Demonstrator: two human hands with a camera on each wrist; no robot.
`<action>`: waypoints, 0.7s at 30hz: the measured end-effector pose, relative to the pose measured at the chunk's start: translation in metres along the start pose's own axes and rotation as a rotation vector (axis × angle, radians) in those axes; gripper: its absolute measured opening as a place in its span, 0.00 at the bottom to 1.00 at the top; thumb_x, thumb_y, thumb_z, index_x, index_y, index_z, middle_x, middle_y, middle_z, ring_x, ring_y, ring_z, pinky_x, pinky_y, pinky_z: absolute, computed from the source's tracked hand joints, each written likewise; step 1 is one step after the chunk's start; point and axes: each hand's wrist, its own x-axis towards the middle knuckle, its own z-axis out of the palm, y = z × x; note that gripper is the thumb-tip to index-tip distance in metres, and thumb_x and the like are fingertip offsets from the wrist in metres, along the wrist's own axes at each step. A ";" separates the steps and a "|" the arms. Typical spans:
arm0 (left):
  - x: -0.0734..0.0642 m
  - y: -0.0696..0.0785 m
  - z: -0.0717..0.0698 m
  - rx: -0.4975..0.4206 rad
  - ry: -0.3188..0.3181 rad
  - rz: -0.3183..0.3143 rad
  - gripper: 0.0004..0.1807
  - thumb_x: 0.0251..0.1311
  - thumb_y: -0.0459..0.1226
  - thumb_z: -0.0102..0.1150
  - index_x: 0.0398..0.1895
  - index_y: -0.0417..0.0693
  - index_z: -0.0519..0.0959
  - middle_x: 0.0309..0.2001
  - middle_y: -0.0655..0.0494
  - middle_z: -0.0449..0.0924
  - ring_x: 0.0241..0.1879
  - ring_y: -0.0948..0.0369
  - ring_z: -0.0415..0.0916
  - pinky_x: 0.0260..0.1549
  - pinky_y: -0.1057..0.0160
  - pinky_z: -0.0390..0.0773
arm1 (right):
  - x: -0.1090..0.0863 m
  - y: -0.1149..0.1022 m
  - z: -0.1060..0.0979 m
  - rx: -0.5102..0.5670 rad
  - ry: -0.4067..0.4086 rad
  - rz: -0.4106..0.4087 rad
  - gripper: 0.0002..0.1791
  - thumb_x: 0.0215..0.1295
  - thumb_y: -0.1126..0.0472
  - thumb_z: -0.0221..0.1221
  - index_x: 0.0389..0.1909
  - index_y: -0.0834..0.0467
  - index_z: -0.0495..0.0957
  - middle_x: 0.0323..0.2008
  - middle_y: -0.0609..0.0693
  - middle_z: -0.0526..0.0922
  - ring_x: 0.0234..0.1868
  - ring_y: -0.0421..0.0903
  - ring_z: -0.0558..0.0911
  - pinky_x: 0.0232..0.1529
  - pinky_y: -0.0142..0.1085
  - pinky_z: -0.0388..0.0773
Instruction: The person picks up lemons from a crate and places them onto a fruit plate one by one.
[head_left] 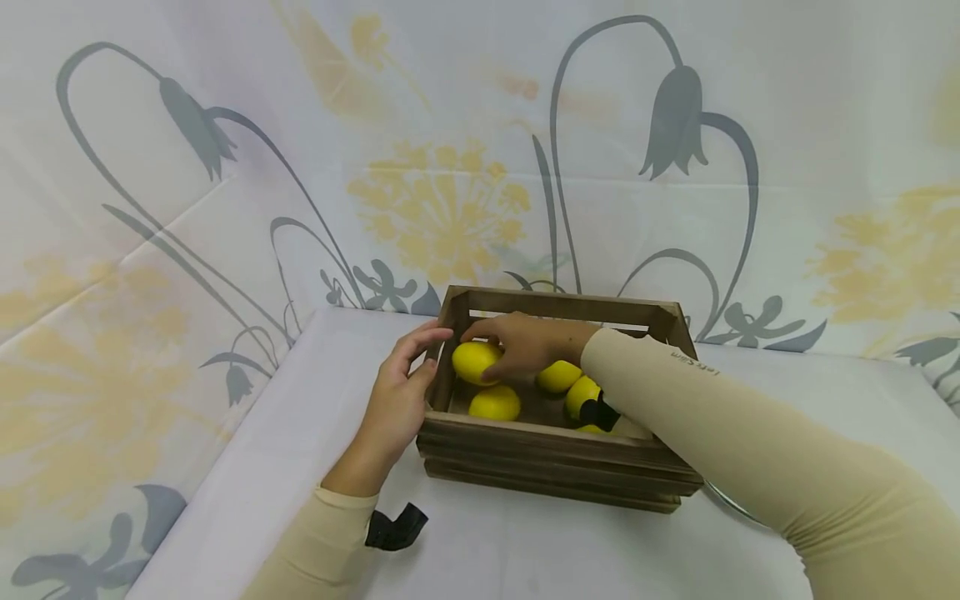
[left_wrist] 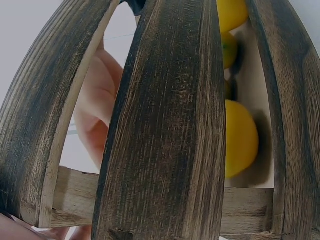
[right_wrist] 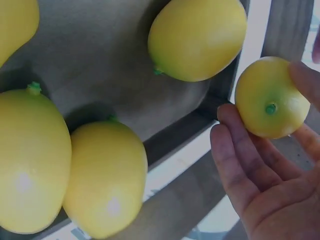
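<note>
A brown slatted wooden crate (head_left: 555, 462) stands on the white table, with several yellow lemons in it. My right hand (head_left: 528, 342) reaches into its left part and holds a lemon (right_wrist: 272, 95) between thumb and fingers. Just nearer to me, another lemon (head_left: 495, 403) lies on the crate floor. More lemons (head_left: 558, 377) sit further right, partly hidden by my right forearm. At the crate's left end, my left hand (head_left: 401, 383) touches the rim with fingers extended. In the left wrist view, dark slats (left_wrist: 165, 125) fill the foreground and a lemon (left_wrist: 241, 140) shows through a gap.
White cloth (head_left: 525, 554) covers the table. A patterned curtain (head_left: 480, 167) with flowers hangs behind and to the left. A curved, shiny rim (head_left: 735, 504) shows beside the crate's right end, mostly covered by my right forearm. A black mount (head_left: 397, 527) is at my left wrist.
</note>
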 end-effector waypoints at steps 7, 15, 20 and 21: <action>-0.001 0.001 0.000 0.008 -0.009 0.000 0.20 0.73 0.27 0.40 0.63 0.44 0.73 0.75 0.54 0.61 0.77 0.52 0.54 0.78 0.41 0.56 | -0.009 -0.009 -0.010 -0.032 0.025 -0.020 0.35 0.67 0.56 0.63 0.73 0.56 0.64 0.66 0.54 0.75 0.64 0.53 0.76 0.69 0.49 0.76; -0.001 0.000 0.001 0.003 0.004 0.003 0.21 0.72 0.26 0.40 0.64 0.43 0.72 0.75 0.50 0.58 0.76 0.49 0.55 0.77 0.40 0.58 | -0.020 -0.015 -0.020 0.004 0.055 0.000 0.35 0.67 0.54 0.64 0.73 0.54 0.64 0.65 0.54 0.76 0.64 0.54 0.77 0.67 0.50 0.77; 0.001 0.000 0.000 -0.015 0.014 0.019 0.21 0.71 0.25 0.41 0.64 0.41 0.72 0.73 0.47 0.63 0.76 0.50 0.57 0.77 0.41 0.57 | -0.029 -0.022 -0.027 0.077 0.075 0.066 0.36 0.66 0.53 0.65 0.74 0.50 0.63 0.67 0.55 0.72 0.65 0.55 0.75 0.66 0.50 0.78; 0.001 0.000 0.000 -0.022 0.012 0.019 0.22 0.71 0.25 0.41 0.65 0.41 0.72 0.73 0.47 0.63 0.76 0.51 0.57 0.77 0.42 0.57 | -0.031 -0.023 -0.028 0.092 0.078 0.079 0.37 0.66 0.53 0.65 0.74 0.49 0.63 0.67 0.55 0.72 0.66 0.55 0.74 0.66 0.51 0.77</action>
